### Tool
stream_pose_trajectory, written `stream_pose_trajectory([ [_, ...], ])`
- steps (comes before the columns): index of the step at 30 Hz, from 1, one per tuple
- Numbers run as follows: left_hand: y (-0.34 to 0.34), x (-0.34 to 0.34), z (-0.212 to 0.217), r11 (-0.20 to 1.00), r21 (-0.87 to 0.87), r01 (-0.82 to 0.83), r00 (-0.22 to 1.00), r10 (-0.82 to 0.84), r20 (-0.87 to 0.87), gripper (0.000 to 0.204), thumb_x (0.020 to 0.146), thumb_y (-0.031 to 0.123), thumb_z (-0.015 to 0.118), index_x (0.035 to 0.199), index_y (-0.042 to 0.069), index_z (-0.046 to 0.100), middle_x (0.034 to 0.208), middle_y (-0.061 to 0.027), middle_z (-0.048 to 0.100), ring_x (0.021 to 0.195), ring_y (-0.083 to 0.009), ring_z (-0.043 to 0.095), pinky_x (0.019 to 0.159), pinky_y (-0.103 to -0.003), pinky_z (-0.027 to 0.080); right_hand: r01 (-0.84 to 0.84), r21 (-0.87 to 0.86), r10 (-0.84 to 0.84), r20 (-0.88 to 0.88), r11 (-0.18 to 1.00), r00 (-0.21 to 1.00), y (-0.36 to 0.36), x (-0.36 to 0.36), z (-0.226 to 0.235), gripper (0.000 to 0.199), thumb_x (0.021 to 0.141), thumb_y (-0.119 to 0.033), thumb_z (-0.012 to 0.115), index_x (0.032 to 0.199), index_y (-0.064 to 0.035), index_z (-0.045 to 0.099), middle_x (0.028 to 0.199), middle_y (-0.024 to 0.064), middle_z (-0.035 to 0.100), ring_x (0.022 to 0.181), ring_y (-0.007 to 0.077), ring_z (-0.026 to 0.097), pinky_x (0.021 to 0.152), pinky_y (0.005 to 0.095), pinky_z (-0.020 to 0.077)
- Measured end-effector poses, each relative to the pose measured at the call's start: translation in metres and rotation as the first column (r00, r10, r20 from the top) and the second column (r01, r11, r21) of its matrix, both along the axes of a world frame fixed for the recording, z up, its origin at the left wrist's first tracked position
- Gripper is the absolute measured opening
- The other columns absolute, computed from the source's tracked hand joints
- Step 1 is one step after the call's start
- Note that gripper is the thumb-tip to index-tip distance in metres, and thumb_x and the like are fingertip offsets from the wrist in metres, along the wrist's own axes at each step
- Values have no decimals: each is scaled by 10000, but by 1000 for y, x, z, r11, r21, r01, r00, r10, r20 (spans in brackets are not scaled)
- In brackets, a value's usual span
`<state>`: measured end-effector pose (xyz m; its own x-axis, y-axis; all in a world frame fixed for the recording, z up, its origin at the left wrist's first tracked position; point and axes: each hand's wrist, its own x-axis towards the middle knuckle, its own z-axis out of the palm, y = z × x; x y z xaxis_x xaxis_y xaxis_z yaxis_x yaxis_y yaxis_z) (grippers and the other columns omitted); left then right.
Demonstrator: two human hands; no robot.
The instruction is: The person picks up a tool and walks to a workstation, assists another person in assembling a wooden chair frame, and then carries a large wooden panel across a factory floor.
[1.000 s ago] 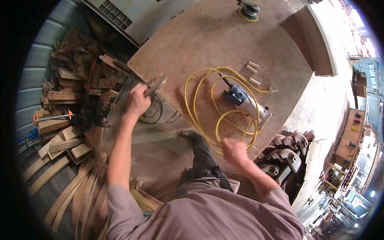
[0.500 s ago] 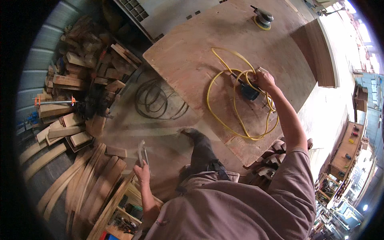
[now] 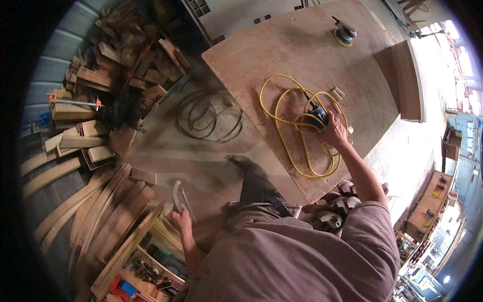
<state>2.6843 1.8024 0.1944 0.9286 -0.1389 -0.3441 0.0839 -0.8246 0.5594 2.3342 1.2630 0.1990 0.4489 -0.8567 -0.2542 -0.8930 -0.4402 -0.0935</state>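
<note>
On the plywood tabletop (image 3: pixel 271 55), my right hand (image 3: pixel 336 132) is closed over the near side of a dark blue power tool (image 3: pixel 317 115). A yellow cord (image 3: pixel 279 132) lies in loops around the tool and beneath my right wrist. Two small light wood blocks (image 3: pixel 338 94) lie just beyond that hand. Low at the left, my left hand (image 3: pixel 182 219) grips a slim curved piece with a straight rod beside it (image 3: pixel 177 194); its exact kind is unclear. A round sander (image 3: pixel 344 34) with a yellow-edged pad stands near the table's far edge.
Stacked offcuts (image 3: pixel 98 75) and long curved boards (image 3: pixel 108 211) crowd the left side. A dark coiled hose or cable (image 3: pixel 201 118) lies on the floor beside the table. Curved wood pieces (image 3: pixel 329 216) sit by the table's near corner. A thick wooden panel (image 3: pixel 408 83) stands at the right.
My right hand has moved from beside the small wood blocks onto the power tool, uncovering the blocks. The cord loops have shifted. The curved piece in my left hand has tilted.
</note>
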Motion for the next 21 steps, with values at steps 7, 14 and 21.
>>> stream_pose_trajectory([
  [7,46,-24,-21,985,-19,-171,981,168,-98,314,917,238,630,878,-72,608,802,-143,640,756,-194,588,674,-384,463,64,251,-19,-178,966,984,-14,34,36,711,537,-356,848,1127,-90,555,948,193,674,923,384,658,778,476,525],
  [14,128,-103,31,905,-219,-365,914,393,100,257,814,197,665,958,-16,659,839,-235,652,838,-337,669,721,-433,516,-424,664,222,370,616,902,129,154,190,546,711,-2,739,1221,-52,548,1075,64,679,952,182,658,829,330,545],
  [21,212,-248,37,559,-368,-743,569,817,94,213,710,152,644,856,-4,643,771,-210,634,733,-356,627,676,-454,487,-472,865,267,421,169,867,329,276,230,797,576,-156,861,1273,-47,489,1095,69,629,977,178,604,788,373,537],
])
